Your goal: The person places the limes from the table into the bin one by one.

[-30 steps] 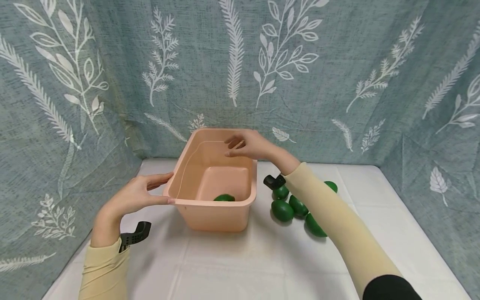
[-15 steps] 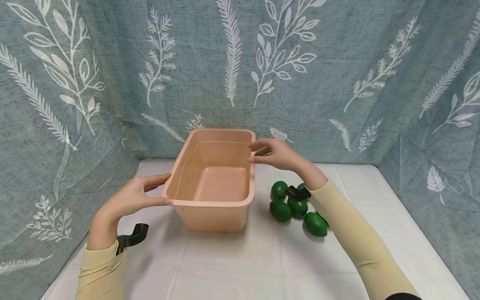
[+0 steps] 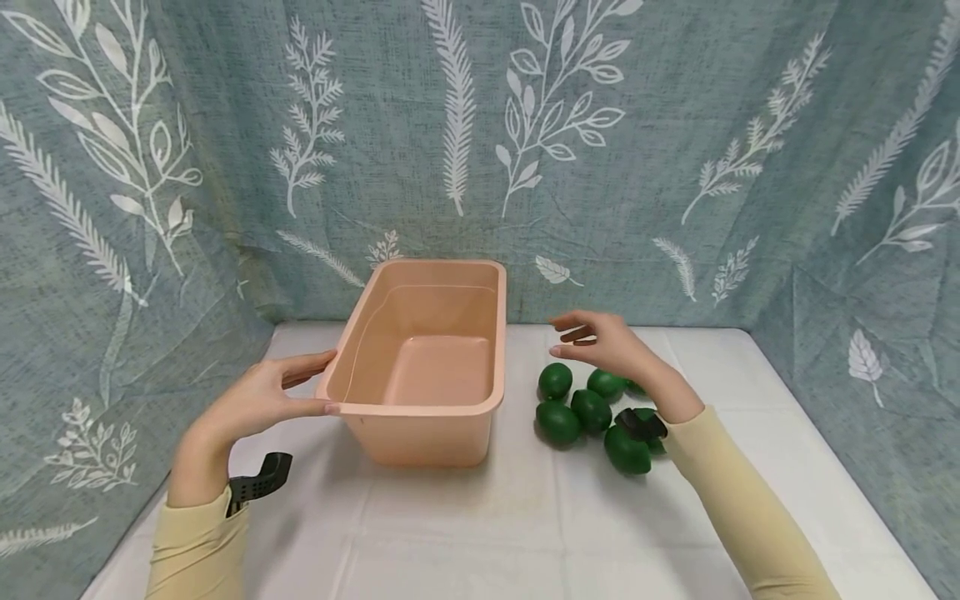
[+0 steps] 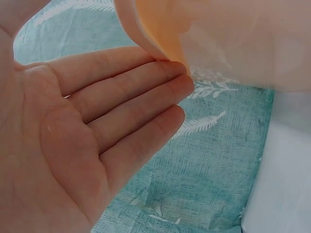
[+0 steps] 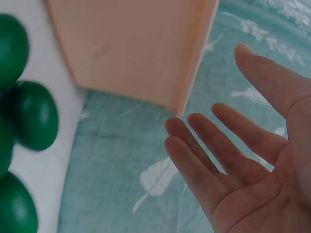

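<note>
A peach-coloured plastic tub (image 3: 420, 439) stands upright on the white cloth, left of the middle. My left hand (image 3: 258, 402) touches its near left corner; in the left wrist view the fingers (image 4: 131, 107) lie straight, with fingertips right at the rim. My right hand (image 3: 603, 342) hangs in the air to the tub's right, palm bare and fingers apart, holding nothing. Below and around it lie several glossy green limes (image 3: 557, 422), oval with slightly pointed ends. The right wrist view shows limes (image 5: 33, 115) at its left edge. The strip of tub floor behind the near wall is hidden.
A white cloth (image 3: 465, 533) covers the table. Blue-green curtains (image 3: 397, 150) with white leaf prints hang behind and at both sides, close to the table's edges. The tub's far end stands close to the back curtain.
My right hand has moved right, from over the tub to above the limes. The lime seen inside the tub a second ago is out of sight now. My left hand stays at the corner.
</note>
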Demonstrator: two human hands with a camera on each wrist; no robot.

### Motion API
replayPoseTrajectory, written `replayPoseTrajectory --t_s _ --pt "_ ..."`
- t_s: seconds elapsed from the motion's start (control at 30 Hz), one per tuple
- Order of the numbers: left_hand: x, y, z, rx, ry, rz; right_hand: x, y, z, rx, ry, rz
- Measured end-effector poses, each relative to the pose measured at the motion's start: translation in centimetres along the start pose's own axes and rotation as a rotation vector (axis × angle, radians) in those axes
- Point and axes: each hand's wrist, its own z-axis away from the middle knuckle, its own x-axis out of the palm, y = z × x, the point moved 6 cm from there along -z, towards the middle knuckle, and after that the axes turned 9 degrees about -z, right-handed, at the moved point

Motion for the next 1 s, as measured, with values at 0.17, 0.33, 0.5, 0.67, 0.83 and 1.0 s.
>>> replayPoseTrajectory --t_s 0.17,0.33,0.5,0.67,0.83,1.0 --pt "0.0 0.0 0.0 0.001 -0.002 0.005 -0.9 2.0 1.8 0.015 0.037 0.014" --pt "0.0 0.1 0.0 0.007 -0.005 0.005 -1.8 4.3 3.5 0.037 0.067 0.037" --pt "0.1 0.0 0.0 -0.003 -0.008 0.018 -2.5 6.6 4.9 0.071 0.086 0.068" --pt "0.2 -0.1 0.1 0.007 -0.005 0.02 -3.7 9.0 6.0 0.104 0.122 0.114" --pt "0.2 -0.3 0.1 0.016 -0.002 0.022 -4.9 11.1 6.5 0.108 0.127 0.149" --pt "0.1 -0.4 0.1 0.02 0.002 0.016 -5.9 12.6 6.6 0.127 0.127 0.183"
